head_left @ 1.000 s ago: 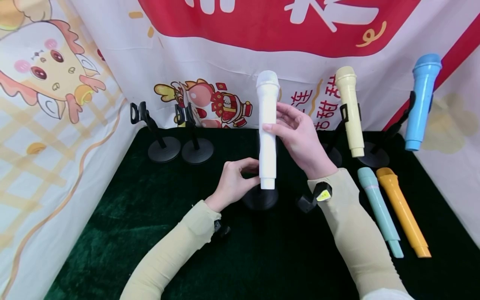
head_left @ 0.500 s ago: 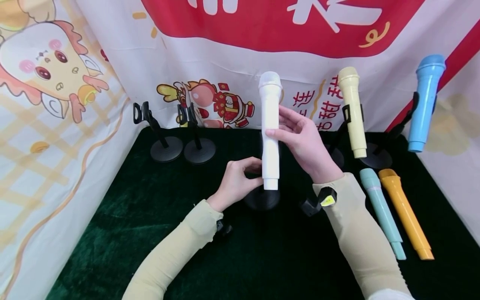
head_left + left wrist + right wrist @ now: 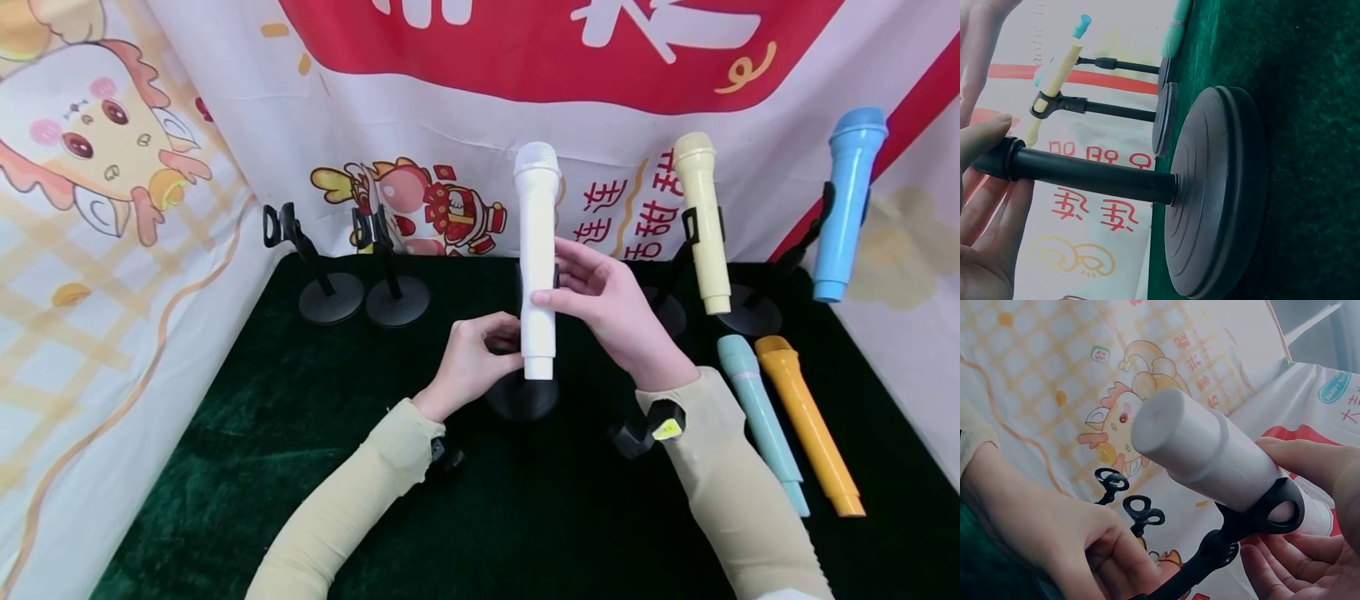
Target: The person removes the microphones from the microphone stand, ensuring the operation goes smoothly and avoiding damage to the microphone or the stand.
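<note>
The white microphone sits at the top of the middle stand, leaning along its clip with the head up and the tail end towards the person. The right hand has its grip closed to the microphone's thickness, thumb on the near face and fingers behind, probably to keep the body steady against the clip. Lower on the middle stand, the left hand has its grip curled round the collar of the pole, likely so that pressure from above does not tip or slide it. The round foot rests flat on the bench, which is covered in green cloth. To the right of the middle stand and farther back, the cream microphone and, beyond it, the blue microphone lean in stands of their own, held at a similar slant by the clips. Nearer the person, right of the middle stand, the mint microphone and orange microphone lie side by side, seemingly kept within the right hand's reach. Left of the middle stand and farther back are a left-hand stand and its neighbouring stand.
</note>
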